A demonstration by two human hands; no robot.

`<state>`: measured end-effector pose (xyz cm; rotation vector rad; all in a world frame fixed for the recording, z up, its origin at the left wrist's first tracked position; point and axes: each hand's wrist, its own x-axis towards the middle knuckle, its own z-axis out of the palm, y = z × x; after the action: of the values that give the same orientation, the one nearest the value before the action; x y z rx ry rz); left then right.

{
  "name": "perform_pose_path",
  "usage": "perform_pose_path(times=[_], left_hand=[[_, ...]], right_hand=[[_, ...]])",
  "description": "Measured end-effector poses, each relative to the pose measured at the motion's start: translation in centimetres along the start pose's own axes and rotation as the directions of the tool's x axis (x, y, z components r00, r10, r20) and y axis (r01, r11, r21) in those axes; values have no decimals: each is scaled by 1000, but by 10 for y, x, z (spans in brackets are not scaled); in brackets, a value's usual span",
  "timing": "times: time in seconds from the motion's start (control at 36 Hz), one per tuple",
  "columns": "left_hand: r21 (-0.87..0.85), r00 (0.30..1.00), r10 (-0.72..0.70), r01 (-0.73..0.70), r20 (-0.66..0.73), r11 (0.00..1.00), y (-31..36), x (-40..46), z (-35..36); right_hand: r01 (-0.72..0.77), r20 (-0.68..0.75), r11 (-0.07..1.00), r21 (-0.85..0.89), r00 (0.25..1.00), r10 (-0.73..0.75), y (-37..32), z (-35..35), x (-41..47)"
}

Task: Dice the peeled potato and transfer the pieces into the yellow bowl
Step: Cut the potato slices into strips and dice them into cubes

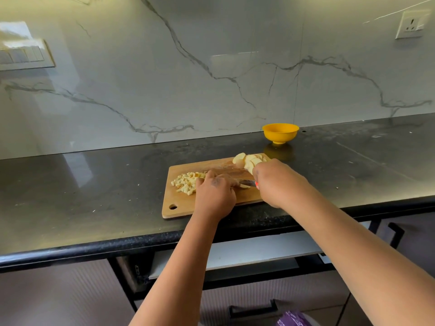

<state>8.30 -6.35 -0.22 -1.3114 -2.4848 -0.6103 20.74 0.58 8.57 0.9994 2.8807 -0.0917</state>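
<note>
A wooden cutting board (183, 208) lies on the black counter. A pile of diced potato (186, 182) sits at its left end, and several potato slices (249, 161) are stacked at its far right corner. My left hand (215, 194) is curled over a potato piece at the board's middle; the piece is mostly hidden. My right hand (277, 182) grips a knife with an orange handle, its blade (247, 183) pointing left toward my left hand. The yellow bowl (280, 132) stands behind the board near the wall, and its inside is not visible.
The black counter (94, 184) runs left and right of the board, with a marble wall behind. A wall socket (412, 24) is at the upper right and a switch panel (23, 55) at the left. A drawer (247, 252) under the counter stands partly pulled out.
</note>
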Motion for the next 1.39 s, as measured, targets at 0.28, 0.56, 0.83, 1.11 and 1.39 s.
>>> perform_pose_path(times=[0.28,0.56,0.83,1.11,1.39], left_hand=[[4,1000,28,-28,-2,1000,-3,1,3],[-241,993,-108,94,-46,966,14,17,2],[16,996,-86,85,35,996,44,33,22],[-259,977,85,-32,198,965,9,42,1],[-169,993,-104,111,48,979,17,39,13]], right_hand=[[114,-222,992,-55,967,-124,40,-8,-33],[152,-403,845,513,911,80,91,22,-11],[242,-529,820,519,844,85,97,45,3],[282,-495,843,458,868,-21,106,55,21],[259,-455,919,298,885,-102,99,61,35]])
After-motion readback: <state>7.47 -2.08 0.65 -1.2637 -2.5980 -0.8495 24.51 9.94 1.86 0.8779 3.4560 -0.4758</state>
